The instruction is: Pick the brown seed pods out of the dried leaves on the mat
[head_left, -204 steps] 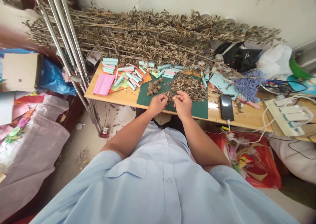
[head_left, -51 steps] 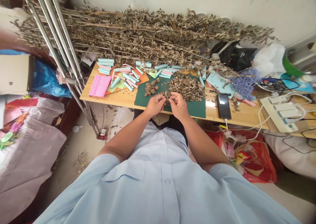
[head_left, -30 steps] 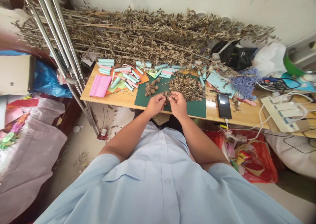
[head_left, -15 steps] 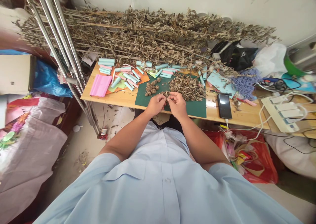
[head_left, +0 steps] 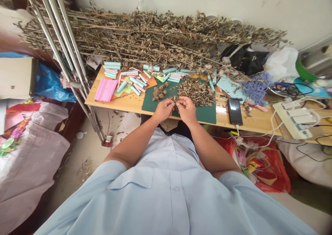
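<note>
My left hand (head_left: 165, 110) and my right hand (head_left: 186, 109) meet over the front edge of a dark green cutting mat (head_left: 207, 114). Fingers of both are pinched round a small bit of dried leaves (head_left: 175, 99), partly hidden by the fingertips. Just beyond my right hand spreads a heap of dry brown leaves (head_left: 195, 91). Several brown balls of what looks like rolled leaf (head_left: 159, 92) lie on the mat past my left hand.
Long dried plant stalks (head_left: 155, 34) cover the table's back. Blue and pink paper rolls (head_left: 135, 80) and a pink paper stack (head_left: 105, 90) lie left. A phone (head_left: 235, 111), purple yarn (head_left: 258, 88) and a power strip (head_left: 293, 119) are right. Metal poles (head_left: 64, 38) stand left.
Both hands stay in nearly the same place, still pinched together over the dried leaves. The view has shifted very slightly; nothing else visibly differs.
</note>
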### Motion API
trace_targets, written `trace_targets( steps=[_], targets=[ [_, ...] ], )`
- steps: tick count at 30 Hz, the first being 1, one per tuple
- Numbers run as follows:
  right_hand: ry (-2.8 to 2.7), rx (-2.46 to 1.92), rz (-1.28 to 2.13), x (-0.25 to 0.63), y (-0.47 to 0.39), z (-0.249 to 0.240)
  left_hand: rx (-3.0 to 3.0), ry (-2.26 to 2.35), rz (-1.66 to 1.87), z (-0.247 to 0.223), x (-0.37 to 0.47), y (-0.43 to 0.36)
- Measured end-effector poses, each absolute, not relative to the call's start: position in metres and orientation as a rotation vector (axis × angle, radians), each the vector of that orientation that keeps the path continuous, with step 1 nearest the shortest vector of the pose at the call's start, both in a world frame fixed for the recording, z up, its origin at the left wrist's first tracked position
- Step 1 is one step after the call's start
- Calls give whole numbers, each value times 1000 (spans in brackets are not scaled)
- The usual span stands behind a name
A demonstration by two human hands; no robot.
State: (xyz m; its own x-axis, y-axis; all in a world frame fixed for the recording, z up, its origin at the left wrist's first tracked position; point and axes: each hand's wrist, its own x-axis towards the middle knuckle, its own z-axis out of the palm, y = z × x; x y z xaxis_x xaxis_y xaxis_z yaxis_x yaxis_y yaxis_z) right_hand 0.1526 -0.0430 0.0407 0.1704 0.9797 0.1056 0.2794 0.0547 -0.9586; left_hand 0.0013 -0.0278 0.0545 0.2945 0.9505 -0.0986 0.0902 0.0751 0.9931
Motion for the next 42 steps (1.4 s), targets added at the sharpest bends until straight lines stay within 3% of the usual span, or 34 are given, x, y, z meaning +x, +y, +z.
trace_targets(
  steps=[13,42],
  targets=[
    [-1876,-1422,348,158,-52,49,1334,1108,894,54,2,-27],
    [-1570,-1487,483,169,-52,39,1306,1141,928,53,3,-29]
  ],
)
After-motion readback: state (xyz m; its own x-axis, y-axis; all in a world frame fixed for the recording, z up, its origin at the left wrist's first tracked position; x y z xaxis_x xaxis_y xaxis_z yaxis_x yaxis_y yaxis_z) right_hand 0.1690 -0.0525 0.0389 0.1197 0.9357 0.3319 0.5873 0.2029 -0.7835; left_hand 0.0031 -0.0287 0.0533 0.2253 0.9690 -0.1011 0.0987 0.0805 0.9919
